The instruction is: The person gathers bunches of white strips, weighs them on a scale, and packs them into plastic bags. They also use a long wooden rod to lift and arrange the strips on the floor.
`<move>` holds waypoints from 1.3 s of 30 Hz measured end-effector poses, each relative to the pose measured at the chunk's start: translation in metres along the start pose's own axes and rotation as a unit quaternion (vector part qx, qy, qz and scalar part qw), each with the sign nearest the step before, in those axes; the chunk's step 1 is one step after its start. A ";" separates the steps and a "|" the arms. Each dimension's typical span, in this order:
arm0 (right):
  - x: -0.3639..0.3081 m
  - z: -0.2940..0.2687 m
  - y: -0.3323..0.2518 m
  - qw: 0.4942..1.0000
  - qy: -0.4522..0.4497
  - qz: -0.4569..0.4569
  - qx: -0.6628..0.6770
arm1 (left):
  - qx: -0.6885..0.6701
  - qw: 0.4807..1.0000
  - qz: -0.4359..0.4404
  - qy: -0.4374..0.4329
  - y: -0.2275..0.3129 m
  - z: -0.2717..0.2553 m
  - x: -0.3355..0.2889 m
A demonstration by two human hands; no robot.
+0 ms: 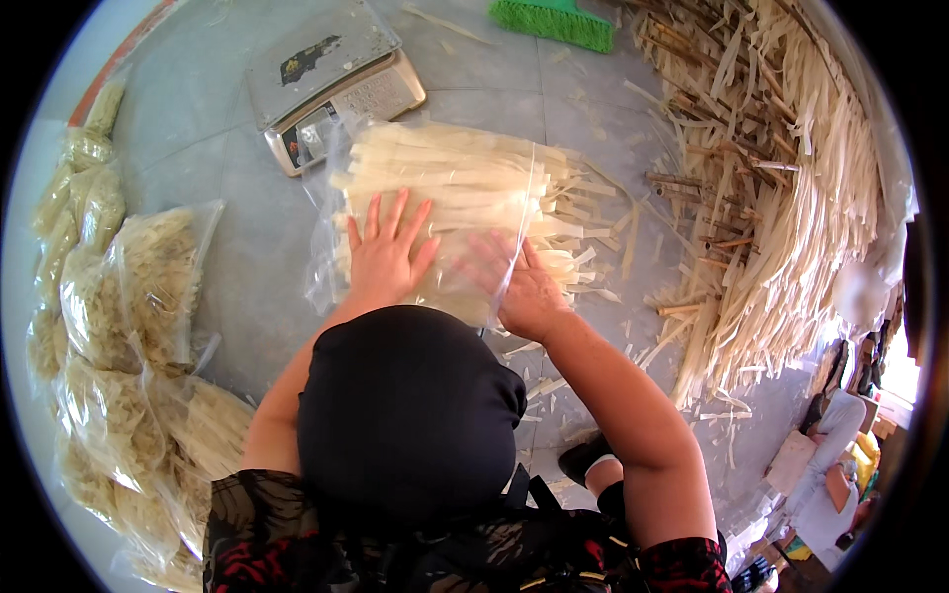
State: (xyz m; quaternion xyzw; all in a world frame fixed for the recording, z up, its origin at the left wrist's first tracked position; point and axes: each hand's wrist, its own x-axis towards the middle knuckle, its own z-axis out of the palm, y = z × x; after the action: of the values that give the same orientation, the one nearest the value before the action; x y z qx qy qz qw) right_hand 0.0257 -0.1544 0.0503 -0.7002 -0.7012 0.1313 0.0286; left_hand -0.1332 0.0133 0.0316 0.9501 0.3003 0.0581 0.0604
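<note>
I see the left hand (pixel 393 255) spread on the clear bag (pixel 445 163) at twelve o'clock, the right hand (pixel 529 294) spread partly under its plastic. Pushing hard might make the pale strips (pixel 565 227) rip it.

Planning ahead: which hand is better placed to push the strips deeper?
Probably the right hand: it seems to reach inside the bag, near the protruding strips; the left hand lies on top.

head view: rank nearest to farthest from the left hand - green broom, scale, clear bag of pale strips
1. Clear bag of pale strips: directly under the left hand, touching it.
2. Scale: beyond the bag, toward the upper left.
3. Green broom: farthest, at the picture's top edge, right of the scale.
</note>
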 end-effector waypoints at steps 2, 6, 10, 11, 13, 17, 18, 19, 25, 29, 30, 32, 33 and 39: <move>0.006 -0.001 -0.003 0.999 0.014 0.033 -0.041 | 0.001 0.999 -0.021 -0.031 -0.005 -0.008 0.012; -0.031 -0.032 0.007 0.992 0.006 0.123 0.001 | 0.008 0.996 0.001 -0.091 -0.007 -0.002 -0.014; -0.059 0.010 0.012 0.972 0.038 0.202 0.116 | 0.066 0.992 0.041 -0.095 0.007 0.001 -0.006; -0.053 0.004 0.013 0.967 0.010 0.220 0.130 | -0.013 0.993 0.082 -0.088 0.017 -0.006 0.010; -0.025 0.006 0.012 0.964 -0.005 0.228 0.135 | -0.063 0.983 0.147 -0.085 0.030 -0.003 0.030; -0.023 -0.018 0.018 0.965 -0.025 0.184 0.185 | -0.004 0.979 0.180 -0.093 0.030 0.009 0.028; -0.033 -0.021 0.027 0.961 0.006 0.180 0.209 | 0.002 0.981 0.168 -0.100 0.029 0.007 0.026; -0.050 -0.023 0.039 0.957 0.036 0.173 0.232 | 0.000 0.981 0.166 -0.100 0.031 0.008 0.027; -0.126 -0.061 0.196 0.680 0.335 0.435 0.485 | -0.237 0.949 0.127 -0.164 0.042 -0.055 0.060; -0.153 -0.098 0.334 0.420 0.509 0.449 0.602 | -0.322 0.930 0.137 -0.114 0.081 -0.143 0.099; -0.153 -0.104 0.351 0.365 0.551 0.419 0.622 | -0.338 0.924 0.135 -0.113 0.085 -0.152 0.106; -0.130 -0.136 0.354 0.264 0.565 0.333 0.707 | -0.359 0.921 0.105 -0.111 0.087 -0.159 0.109; -0.123 -0.153 0.353 0.212 0.568 0.291 0.740 | -0.373 0.917 0.088 -0.113 0.089 -0.158 0.108; -0.216 -0.132 0.398 0.123 0.603 0.323 0.719 | -0.406 0.884 0.082 -0.219 0.118 -0.150 0.108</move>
State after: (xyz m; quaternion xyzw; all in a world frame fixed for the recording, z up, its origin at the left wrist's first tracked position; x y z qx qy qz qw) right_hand 0.4468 -0.3555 0.1196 -0.3717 0.2517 0.1074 0.8871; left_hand -0.0013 -0.0081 0.2054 0.8524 0.1503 -0.0298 0.4999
